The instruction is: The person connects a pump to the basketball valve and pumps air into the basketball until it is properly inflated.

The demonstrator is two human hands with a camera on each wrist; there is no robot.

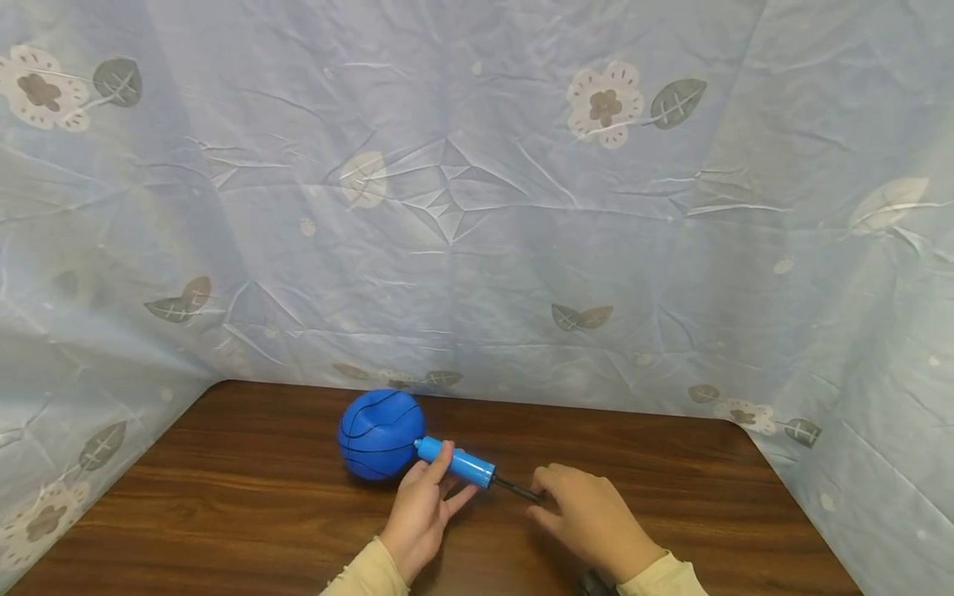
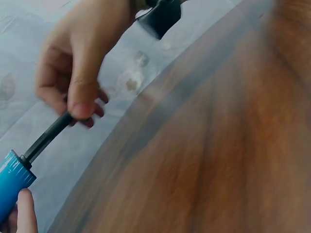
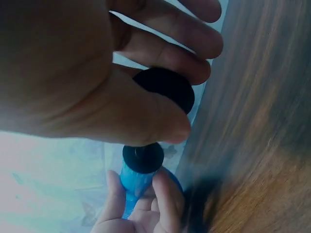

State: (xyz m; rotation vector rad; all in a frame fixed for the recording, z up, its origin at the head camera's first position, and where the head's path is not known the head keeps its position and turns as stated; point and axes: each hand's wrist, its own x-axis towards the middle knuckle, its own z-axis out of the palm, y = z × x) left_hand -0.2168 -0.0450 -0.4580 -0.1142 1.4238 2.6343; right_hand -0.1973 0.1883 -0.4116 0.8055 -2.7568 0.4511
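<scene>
A blue ball (image 1: pixel 376 439) with black basketball lines lies on the table, its upper side dented. Between thumb and fingers my left hand (image 1: pixel 420 513) grips the blue barrel of a hand pump (image 1: pixel 469 468). The pump's tip meets the ball's right side; whether a needle sits inside the ball is hidden. A dark rod (image 2: pixel 46 139) sticks out of the barrel's other end. My right hand (image 1: pixel 592 513) holds the round black handle (image 3: pixel 167 87) on that rod, thumb on one side and fingers on the other.
The dark brown wooden table (image 1: pixel 246 497) has rounded far corners. A pale blue curtain (image 1: pixel 492 273) with flower and leaf prints hangs behind it and along both sides. Something black (image 1: pixel 594 582) shows at my right wrist.
</scene>
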